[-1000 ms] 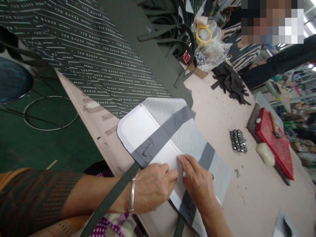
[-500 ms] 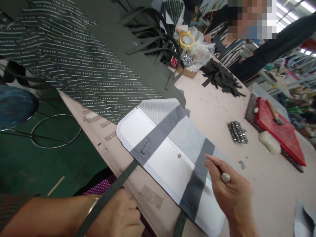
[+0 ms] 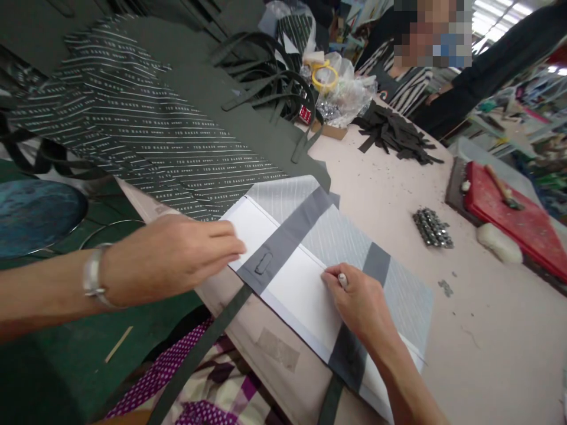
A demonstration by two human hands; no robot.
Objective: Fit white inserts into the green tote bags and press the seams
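Observation:
A flat bag panel [image 3: 292, 295], white with pale striped lining along its far half, lies at the table edge. Two grey bands [image 3: 292, 236] cross it, and dark green straps [image 3: 199, 348] hang from its near side. The nearer-left band shows a stitched oblong outline [image 3: 263, 263]. My left hand [image 3: 186, 251], with a silver bangle, is over the panel's left end, fingers pressed together; what they hold, if anything, is hidden. Between the bands, my right hand [image 3: 357, 289], wearing a ring, pinches at the panel's middle seam. Its fingertips cover the spot where a small metal disc lay.
Dark green printed fabric [image 3: 177, 136] is piled at left. Beyond are a yellow tape roll [image 3: 325, 77], black strips [image 3: 398, 134], a cluster of metal parts [image 3: 433, 228], small discs [image 3: 445, 288] and a red slab [image 3: 509, 206] with a hammer [image 3: 504, 188]. Another person stands across the table.
My left hand has risen from below the table edge to the panel's left end. My right hand has moved left from the right band to the panel's middle, covering the small disc.

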